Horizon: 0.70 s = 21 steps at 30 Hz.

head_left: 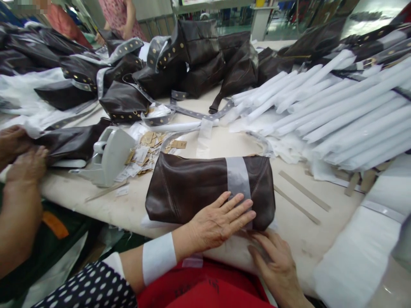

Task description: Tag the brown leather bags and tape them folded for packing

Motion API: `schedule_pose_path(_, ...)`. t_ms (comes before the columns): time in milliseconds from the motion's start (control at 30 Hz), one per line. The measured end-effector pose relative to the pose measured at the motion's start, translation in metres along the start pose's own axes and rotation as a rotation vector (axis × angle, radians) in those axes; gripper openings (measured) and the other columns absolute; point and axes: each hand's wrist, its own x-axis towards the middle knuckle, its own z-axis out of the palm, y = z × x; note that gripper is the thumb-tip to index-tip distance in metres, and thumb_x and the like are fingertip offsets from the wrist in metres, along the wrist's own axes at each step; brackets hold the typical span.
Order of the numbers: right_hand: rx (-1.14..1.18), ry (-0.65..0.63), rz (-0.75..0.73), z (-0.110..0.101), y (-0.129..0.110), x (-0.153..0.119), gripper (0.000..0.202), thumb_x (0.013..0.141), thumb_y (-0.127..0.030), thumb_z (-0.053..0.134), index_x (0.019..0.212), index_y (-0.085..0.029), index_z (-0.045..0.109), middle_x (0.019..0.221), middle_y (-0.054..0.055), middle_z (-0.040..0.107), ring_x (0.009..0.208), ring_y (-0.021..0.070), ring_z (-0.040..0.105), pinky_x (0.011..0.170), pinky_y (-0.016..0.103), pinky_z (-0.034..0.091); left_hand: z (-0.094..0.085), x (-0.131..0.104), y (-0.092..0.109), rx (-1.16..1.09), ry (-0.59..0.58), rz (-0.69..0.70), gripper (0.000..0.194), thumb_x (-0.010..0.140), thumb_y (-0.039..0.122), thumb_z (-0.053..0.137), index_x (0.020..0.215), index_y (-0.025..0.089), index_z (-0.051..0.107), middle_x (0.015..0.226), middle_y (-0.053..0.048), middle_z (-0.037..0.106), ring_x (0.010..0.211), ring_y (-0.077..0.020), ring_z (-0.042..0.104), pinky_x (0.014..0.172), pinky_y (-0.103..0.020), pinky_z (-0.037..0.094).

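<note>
A dark brown leather handbag (195, 184) lies on its side at the table's front edge, its strap reaching back. Around its right part runs a translucent plastic strip (238, 171). My left hand (221, 220) rests flat on the bag's lower front, open, fingertips across the strip. Just below the bag's lower right corner is my right hand (278, 259), its fingers curled toward the thumb near the strip's lower end. What lies between those fingers is hidden.
Left, another person's hands (25, 160) hold a dark bag beside a grey tape dispenser (111, 158). Paper tags (149, 147) lie loose behind it. More bags (199, 55) are heaped at the back, white wrapped rolls (346, 111) at right. Flat strips (305, 190) lie right of the handbag.
</note>
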Motion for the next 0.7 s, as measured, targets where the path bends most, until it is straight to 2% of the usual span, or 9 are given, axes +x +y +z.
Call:
schedule_pose_path(67,-0.041,-0.011,0.054,0.007,0.0,-0.001,0.023,0.085,-0.019,0.045,0.099,-0.023,0.063,0.09,0.004,0.063,0.081,0.0203,0.06,0.063,0.033,0.044,0.0,0.0,0.0,-0.002,0.001,0.007,0.046,0.094,0.017,0.031,0.141,0.014,0.032,0.148,-0.008,0.031,0.136,-0.028,0.027,0.11,-0.046,0.028)
schedule_pose_path(133,-0.052,-0.028,0.028,0.01,0.003,-0.002,0.025,0.083,-0.018,0.046,0.1,-0.024,0.063,0.09,0.004,0.062,0.08,0.0203,0.059,0.062,0.033,0.044,0.0,-0.001,0.0,-0.005,0.0,0.008,0.046,0.095,0.017,0.031,0.141,0.014,0.031,0.148,-0.009,0.031,0.136,-0.0282,0.027,0.109,-0.046,0.029)
schedule_pose_path(267,-0.032,-0.031,-0.105,0.011,0.01,-0.006,0.027,0.085,-0.015,0.048,0.105,-0.023,0.064,0.092,0.006,0.059,0.081,0.0185,0.056,0.065,0.031,0.044,-0.001,0.0,0.0,-0.017,0.0,0.007,0.046,0.094,0.017,0.032,0.14,0.013,0.032,0.148,-0.009,0.031,0.136,-0.0283,0.027,0.109,-0.047,0.029)
schedule_pose_path(433,-0.071,0.093,-0.305,0.012,0.001,0.003,0.027,0.084,-0.004,0.046,0.097,-0.016,0.067,0.082,0.006,0.061,0.081,0.018,0.055,0.067,0.031,0.042,-0.001,-0.001,0.0,0.007,0.011,0.01,0.046,0.095,0.018,0.033,0.14,0.013,0.032,0.148,-0.009,0.031,0.135,-0.0279,0.028,0.109,-0.046,0.03)
schedule_pose_path(600,0.021,0.183,-0.413,0.008,-0.011,0.015,0.024,0.081,-0.001,0.045,0.089,-0.011,0.065,0.079,0.009,0.064,0.08,0.0199,0.057,0.07,0.033,0.048,0.006,-0.003,0.0,0.077,0.03,0.024,0.045,0.096,0.019,0.034,0.141,0.016,0.032,0.149,-0.009,0.028,0.136,-0.0273,0.028,0.109,-0.046,0.029)
schedule_pose_path(700,0.002,0.176,-0.462,0.0,-0.013,0.023,0.025,0.081,0.0,0.043,0.086,-0.012,0.065,0.076,0.008,0.065,0.078,0.0199,0.058,0.07,0.033,0.048,0.009,-0.003,0.0,0.089,0.049,0.023,0.044,0.096,0.019,0.033,0.14,0.016,0.033,0.148,-0.008,0.03,0.135,-0.0272,0.03,0.109,-0.046,0.03)
